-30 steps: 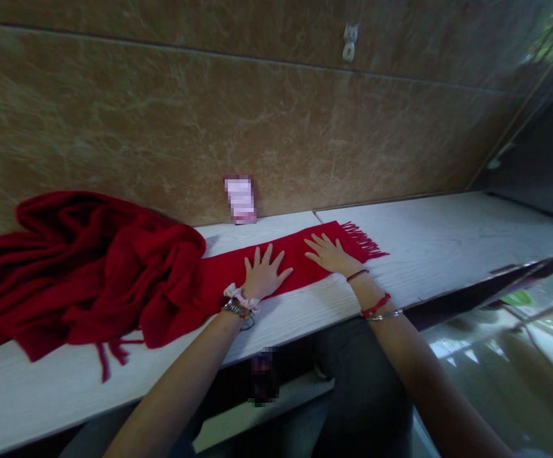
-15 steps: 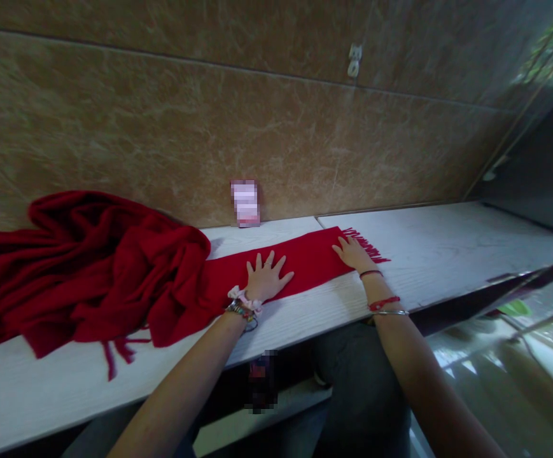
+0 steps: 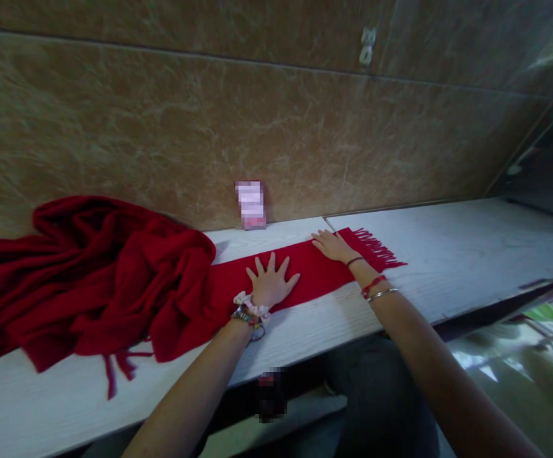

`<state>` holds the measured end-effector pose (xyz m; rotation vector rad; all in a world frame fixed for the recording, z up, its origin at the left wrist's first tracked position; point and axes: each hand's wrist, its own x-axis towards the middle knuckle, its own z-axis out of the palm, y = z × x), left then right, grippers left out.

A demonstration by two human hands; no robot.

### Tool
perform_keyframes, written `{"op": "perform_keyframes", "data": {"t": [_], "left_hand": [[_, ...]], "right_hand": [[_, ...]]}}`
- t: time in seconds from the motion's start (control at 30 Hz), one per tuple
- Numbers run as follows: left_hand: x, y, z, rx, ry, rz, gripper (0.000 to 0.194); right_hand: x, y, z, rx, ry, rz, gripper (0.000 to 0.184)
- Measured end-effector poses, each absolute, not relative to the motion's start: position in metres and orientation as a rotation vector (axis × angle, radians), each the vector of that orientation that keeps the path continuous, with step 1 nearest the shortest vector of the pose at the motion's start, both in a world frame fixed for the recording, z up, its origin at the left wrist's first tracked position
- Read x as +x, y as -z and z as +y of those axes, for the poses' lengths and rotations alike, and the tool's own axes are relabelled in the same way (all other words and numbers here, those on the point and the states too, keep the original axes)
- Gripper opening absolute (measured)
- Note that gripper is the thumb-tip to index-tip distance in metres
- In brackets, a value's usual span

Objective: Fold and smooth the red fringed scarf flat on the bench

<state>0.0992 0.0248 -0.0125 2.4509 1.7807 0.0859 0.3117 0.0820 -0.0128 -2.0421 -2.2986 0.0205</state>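
Observation:
A red fringed scarf (image 3: 228, 280) stretches along a white wood-grain bench top (image 3: 324, 324). Its right part lies as a flat strip ending in a fringe; its left part is a loose, rumpled heap with a few tassels hanging toward the near edge. My left hand (image 3: 270, 286) rests on the flat strip with fingers spread wide, a scrunchie and beaded bracelets at the wrist. To its right, my right hand (image 3: 334, 246) lies palm down on the cloth near the fringed end, fingers stretched out. Neither hand grips the fabric.
A pixelated upright card or phone (image 3: 251, 205) leans against the brown marbled wall (image 3: 161, 127). A white socket (image 3: 367, 46) is on the wall. The bench's front edge runs above my legs (image 3: 381, 394). A dark box-like object (image 3: 543, 165) stands at the far right.
My right hand has slid left along the scarf, away from the fringe and toward my left hand. My left hand stays on the same part of the cloth. The view has shifted slightly.

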Motion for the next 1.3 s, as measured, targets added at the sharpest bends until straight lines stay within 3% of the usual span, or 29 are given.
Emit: {"op": "perform_keyframes", "data": {"t": [0.23,0.4,0.6,0.87,1.17,1.3], "left_hand": [[0.099,0.011,0.024,2.395,-0.109,1.811,0.067],[0.097,0.013,0.024,2.428,-0.148,1.819,0.067],[0.09,0.012,0.022,2.427,-0.145,1.82,0.065],[0.081,0.01,0.019,2.472,-0.069,1.765,0.063],[0.014,0.015,0.0,2.719,-0.015,1.447,0.056],[0.003,0.012,-0.001,2.802,0.006,1.325,0.054]], "right_hand": [[0.354,0.01,0.072,-2.306,0.004,-1.953,0.051],[0.329,0.0,0.061,-2.037,0.267,-1.992,0.052],[0.275,0.007,0.037,-1.749,-0.096,-2.551,0.052],[0.275,0.011,0.03,-1.728,-0.084,-2.59,0.051],[0.264,-0.002,0.016,-1.691,-0.039,-2.598,0.051],[0.243,-0.006,-0.012,-1.457,-0.28,-2.716,0.055]]}}
